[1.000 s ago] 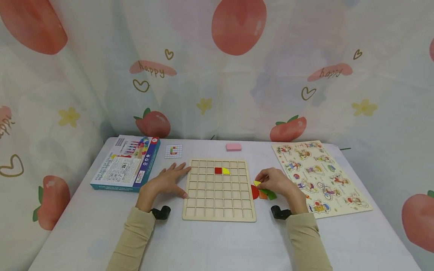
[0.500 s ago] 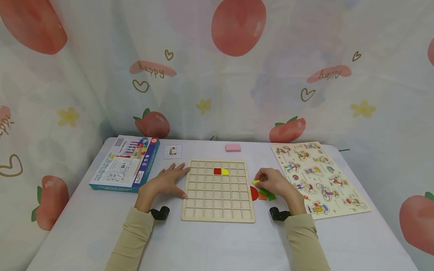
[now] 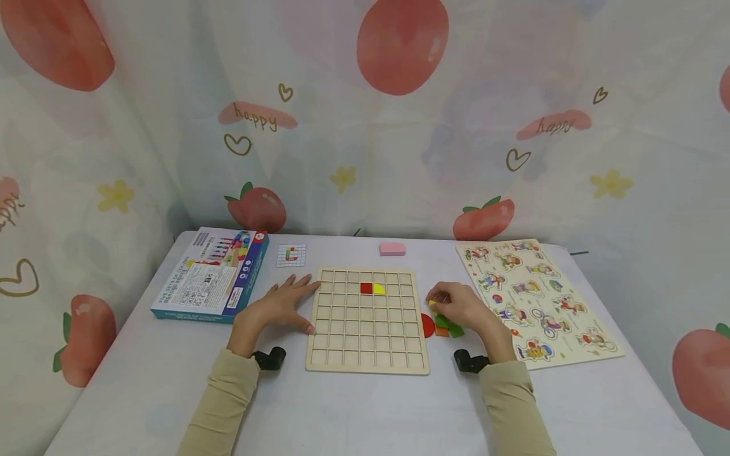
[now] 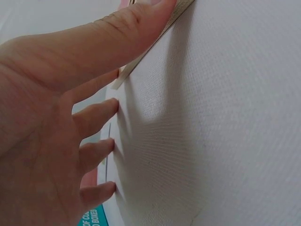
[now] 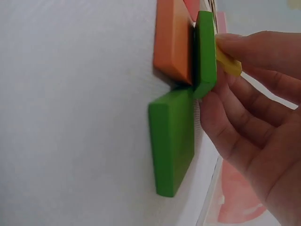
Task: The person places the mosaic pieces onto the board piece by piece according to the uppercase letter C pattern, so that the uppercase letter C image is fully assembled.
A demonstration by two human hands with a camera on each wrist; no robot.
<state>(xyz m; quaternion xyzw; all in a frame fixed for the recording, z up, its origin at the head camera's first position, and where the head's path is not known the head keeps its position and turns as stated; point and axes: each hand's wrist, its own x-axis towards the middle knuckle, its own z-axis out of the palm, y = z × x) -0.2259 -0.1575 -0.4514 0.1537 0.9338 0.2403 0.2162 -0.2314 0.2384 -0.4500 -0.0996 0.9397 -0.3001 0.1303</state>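
A wooden grid board (image 3: 367, 344) lies mid-table, with a red square (image 3: 366, 289) and a yellow rounded piece (image 3: 379, 289) side by side in its cells. My left hand (image 3: 275, 310) is spread at the board's left edge, thumb and index finger touching it. Right of the board, my right hand (image 3: 463, 308) pinches a small yellow piece (image 5: 229, 65) between thumb and fingers. Under and beside these fingers, the right wrist view shows an upper green piece (image 5: 205, 56), a lower green piece (image 5: 172, 141) and an orange piece (image 5: 172, 42). A red round piece (image 3: 428, 325) touches the board's right side.
A small pattern card (image 3: 291, 255) and a pink block (image 3: 392, 249) lie behind the board. At the left is a blue-and-white box (image 3: 208, 272). A picture puzzle board (image 3: 536, 297) lies close to my right hand and wrist.
The yellow piece has shifted and tilted within my right fingers, and less of it shows now. My right hand has barely moved; the left stays on the board's edge.
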